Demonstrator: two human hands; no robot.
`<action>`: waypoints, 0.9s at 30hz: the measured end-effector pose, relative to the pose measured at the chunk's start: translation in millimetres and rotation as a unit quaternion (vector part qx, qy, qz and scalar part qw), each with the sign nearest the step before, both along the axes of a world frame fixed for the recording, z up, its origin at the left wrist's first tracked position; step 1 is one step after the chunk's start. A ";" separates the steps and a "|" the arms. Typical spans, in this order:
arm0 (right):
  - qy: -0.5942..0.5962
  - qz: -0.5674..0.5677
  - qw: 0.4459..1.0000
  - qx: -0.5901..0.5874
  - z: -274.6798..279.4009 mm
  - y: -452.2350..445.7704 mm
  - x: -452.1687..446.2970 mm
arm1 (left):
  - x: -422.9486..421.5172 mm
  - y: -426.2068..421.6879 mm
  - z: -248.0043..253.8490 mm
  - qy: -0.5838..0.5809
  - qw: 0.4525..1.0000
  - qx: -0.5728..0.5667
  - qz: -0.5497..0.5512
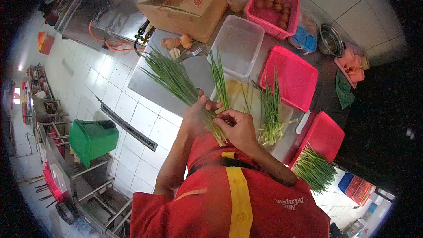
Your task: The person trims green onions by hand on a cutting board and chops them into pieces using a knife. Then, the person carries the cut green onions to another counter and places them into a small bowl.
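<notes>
A thick bundle of long green stalks lies in my left hand, whose fingers are wrapped round it near the pale lower ends. Close beside it, my right hand has its fingers pinched at the stalk ends; exactly what they pinch is too small to tell. A few separate green stalks stand upright by my fingertips. On the pale cutting board to the right rests another pile of green stalks, roots toward me. A white knife handle shows at the board's right edge.
Behind the board are a clear plastic container, a pink tray, a pink basket of round brown items and a cardboard box. More stalks fill a pink container at right. A green bin stands left.
</notes>
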State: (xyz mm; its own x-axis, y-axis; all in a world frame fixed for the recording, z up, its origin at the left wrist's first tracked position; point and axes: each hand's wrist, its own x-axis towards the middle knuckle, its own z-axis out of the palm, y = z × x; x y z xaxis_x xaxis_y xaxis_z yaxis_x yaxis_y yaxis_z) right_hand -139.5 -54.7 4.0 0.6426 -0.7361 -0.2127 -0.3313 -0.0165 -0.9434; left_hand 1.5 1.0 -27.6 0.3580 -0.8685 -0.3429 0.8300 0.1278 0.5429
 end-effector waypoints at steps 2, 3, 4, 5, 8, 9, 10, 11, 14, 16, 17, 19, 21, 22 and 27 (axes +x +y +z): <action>0.001 -0.008 1.000 -0.023 3.7 0.2 2.3 | -3.2 -0.7 0.4 0.003 1.000 -0.008 -0.001; 0.001 -0.008 1.000 -0.023 1.5 0.0 2.2 | -4.3 -1.2 0.5 0.007 1.000 -0.016 -0.002; 0.007 0.003 0.999 -0.047 -2.7 -0.1 1.8 | -4.6 -1.2 0.2 0.007 1.000 -0.016 -0.002; 0.014 0.013 0.997 -0.071 -5.0 0.0 1.5 | -5.0 -1.2 -0.9 -0.014 1.000 -0.007 -0.002; -0.033 -0.002 0.992 -0.123 0.8 0.2 4.1 | -2.3 0.4 -8.4 -0.038 0.999 0.018 -0.007; -0.032 -0.004 0.992 -0.123 2.8 -1.9 2.5 | -0.5 0.8 -7.1 -0.043 0.998 0.035 -0.011; -0.026 -0.003 0.994 -0.105 4.7 -5.4 -0.2 | 0.9 0.7 -4.9 -0.042 0.998 0.034 -0.012; -0.020 -0.002 0.996 -0.086 5.6 -9.6 -3.1 | 2.5 0.3 -1.3 -0.055 0.997 0.042 0.015; 0.006 -0.042 0.996 -0.083 -13.8 -25.4 -12.7 | 8.7 3.9 2.8 -0.056 0.997 0.031 0.046; 0.013 -0.024 0.996 -0.086 -4.0 -27.8 -14.0 | 12.2 4.8 0.5 -0.094 0.995 -0.009 0.030; 0.018 0.016 0.995 -0.099 -2.6 -24.9 -13.3 | 12.5 4.5 0.8 -0.095 0.995 -0.007 0.030; 0.024 0.054 0.992 -0.112 -1.8 -17.9 -11.1 | 10.8 1.5 1.6 -0.133 0.990 -0.005 0.039; 0.051 0.115 0.972 -0.197 -1.0 -11.1 -6.2 | 8.6 -0.3 2.4 -0.122 0.992 -0.010 0.040; 0.050 0.114 0.972 -0.197 -1.8 -8.7 -5.5 | 8.4 -0.6 3.0 -0.111 0.993 -0.014 0.045; 0.066 0.117 0.977 -0.164 1.2 -5.3 -7.1 | 7.4 0.7 6.8 -0.083 0.995 -0.017 0.043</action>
State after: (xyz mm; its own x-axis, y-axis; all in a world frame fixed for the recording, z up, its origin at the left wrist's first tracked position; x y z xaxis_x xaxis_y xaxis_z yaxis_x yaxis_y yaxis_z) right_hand -146.5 -60.0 5.2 0.7843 -0.6149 -0.0818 -0.4001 -0.4007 -0.8242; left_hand 8.9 1.7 -20.8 0.4809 -0.8423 -0.2436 0.7145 0.2154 0.6656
